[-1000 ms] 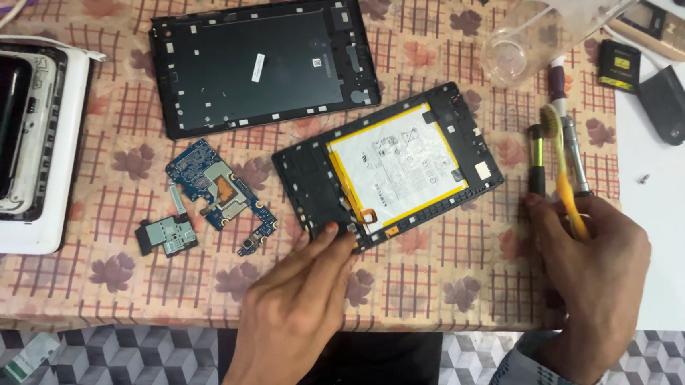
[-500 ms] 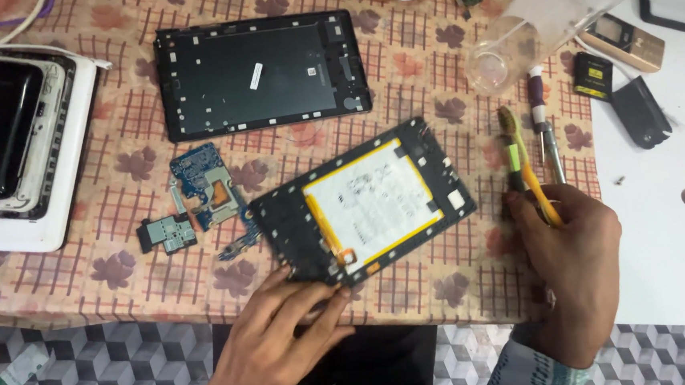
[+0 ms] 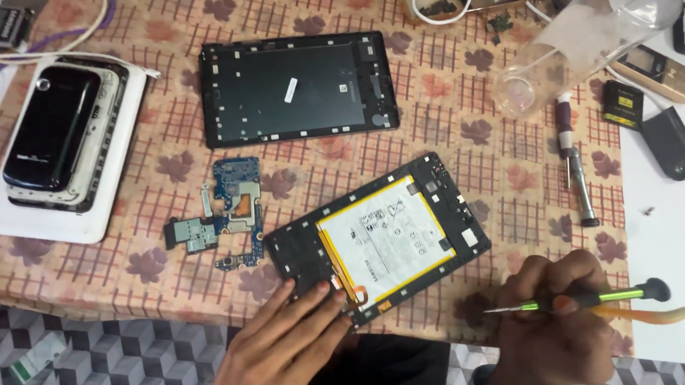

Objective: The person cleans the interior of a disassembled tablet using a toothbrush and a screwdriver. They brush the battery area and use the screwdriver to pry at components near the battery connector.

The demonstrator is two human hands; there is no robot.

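Left hand (image 3: 285,349), lower centre of frame, presses spread fingertips on the near corner of the opened tablet (image 3: 378,242), which lies tilted at centre with its white battery (image 3: 384,238) exposed. Right hand (image 3: 549,327), lower right, grips a green-handled screwdriver (image 3: 583,300), tip clear of the tablet.

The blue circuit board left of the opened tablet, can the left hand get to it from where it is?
Probably yes. The left hand rests on the opened tablet's near corner, and the blue circuit board lies uncovered just beyond, nothing between them.
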